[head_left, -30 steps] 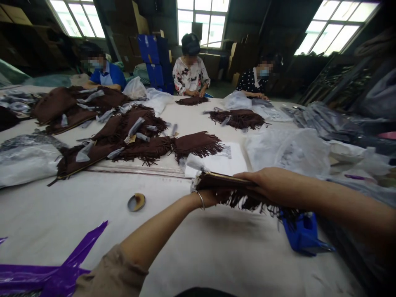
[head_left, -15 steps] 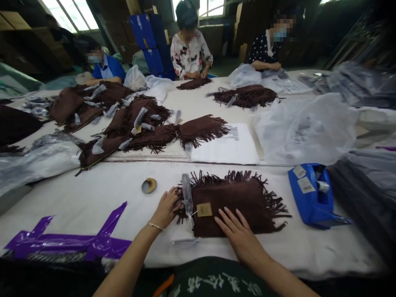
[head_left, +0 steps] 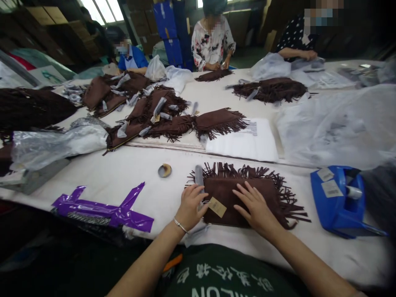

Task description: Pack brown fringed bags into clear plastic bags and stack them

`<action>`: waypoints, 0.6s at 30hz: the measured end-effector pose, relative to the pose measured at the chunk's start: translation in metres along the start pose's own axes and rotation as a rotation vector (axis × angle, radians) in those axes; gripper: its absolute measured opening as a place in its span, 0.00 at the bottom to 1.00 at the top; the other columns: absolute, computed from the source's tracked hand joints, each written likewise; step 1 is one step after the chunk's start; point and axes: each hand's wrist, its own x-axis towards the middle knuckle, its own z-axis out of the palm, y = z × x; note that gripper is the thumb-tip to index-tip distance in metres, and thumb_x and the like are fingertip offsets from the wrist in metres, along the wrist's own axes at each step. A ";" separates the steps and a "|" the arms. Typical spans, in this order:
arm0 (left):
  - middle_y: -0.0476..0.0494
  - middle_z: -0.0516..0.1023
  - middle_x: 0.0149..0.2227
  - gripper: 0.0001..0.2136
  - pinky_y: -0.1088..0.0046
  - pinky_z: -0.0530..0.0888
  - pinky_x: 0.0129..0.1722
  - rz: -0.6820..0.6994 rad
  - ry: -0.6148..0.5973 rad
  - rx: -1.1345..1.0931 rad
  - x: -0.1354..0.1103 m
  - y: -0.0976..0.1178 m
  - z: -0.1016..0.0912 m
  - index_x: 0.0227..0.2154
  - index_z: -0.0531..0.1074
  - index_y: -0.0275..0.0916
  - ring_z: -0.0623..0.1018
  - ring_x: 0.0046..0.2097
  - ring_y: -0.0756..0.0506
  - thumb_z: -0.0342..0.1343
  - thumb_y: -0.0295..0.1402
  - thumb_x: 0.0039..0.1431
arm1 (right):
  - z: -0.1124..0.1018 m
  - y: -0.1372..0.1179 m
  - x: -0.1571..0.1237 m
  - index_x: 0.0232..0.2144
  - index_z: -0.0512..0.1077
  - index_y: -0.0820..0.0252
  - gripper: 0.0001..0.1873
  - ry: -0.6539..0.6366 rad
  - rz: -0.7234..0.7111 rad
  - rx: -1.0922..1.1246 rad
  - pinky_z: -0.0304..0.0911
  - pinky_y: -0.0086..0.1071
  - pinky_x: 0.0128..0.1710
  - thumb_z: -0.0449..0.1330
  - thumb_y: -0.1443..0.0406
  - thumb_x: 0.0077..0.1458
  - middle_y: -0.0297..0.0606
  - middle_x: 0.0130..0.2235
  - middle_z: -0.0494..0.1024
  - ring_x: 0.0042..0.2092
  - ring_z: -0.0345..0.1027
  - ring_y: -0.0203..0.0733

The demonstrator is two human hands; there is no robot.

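Note:
A dark brown suede fringed pouch [head_left: 238, 200] lies flat on the white table [head_left: 130, 173] right in front of me. My left hand [head_left: 192, 206] rests on its left end, fingers beside a grey ribbon tie [head_left: 199, 175]. My right hand [head_left: 255, 204] presses on the middle of the pouch with its fingers spread. A kraft paper tag [head_left: 217, 207] lies on the suede between my hands. A bracelet circles my left wrist. The pouch's lower edge is partly hidden by my hands.
A blue tape dispenser [head_left: 337, 198] stands to the right. Purple tape strips [head_left: 102, 210] cross the table's near left edge. A small round dish [head_left: 164, 170] sits nearby. Further off lie fringed pieces [head_left: 219, 123], a white sheet stack [head_left: 247, 142] and plastic bags [head_left: 337, 128]. Several co-workers sit across the table.
The pouch, held up in both hands a second ago, now lies flat on the table. My hands have moved closer together on it, and the whole view has shifted as my head turned.

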 end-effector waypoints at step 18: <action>0.45 0.74 0.34 0.10 0.68 0.72 0.38 -0.513 -0.160 -0.216 -0.090 0.009 -0.020 0.40 0.69 0.40 0.73 0.35 0.46 0.49 0.38 0.60 | -0.005 -0.072 0.006 0.52 0.66 0.52 0.20 -0.127 0.142 0.759 0.61 0.37 0.51 0.53 0.65 0.55 0.37 0.49 0.73 0.49 0.66 0.42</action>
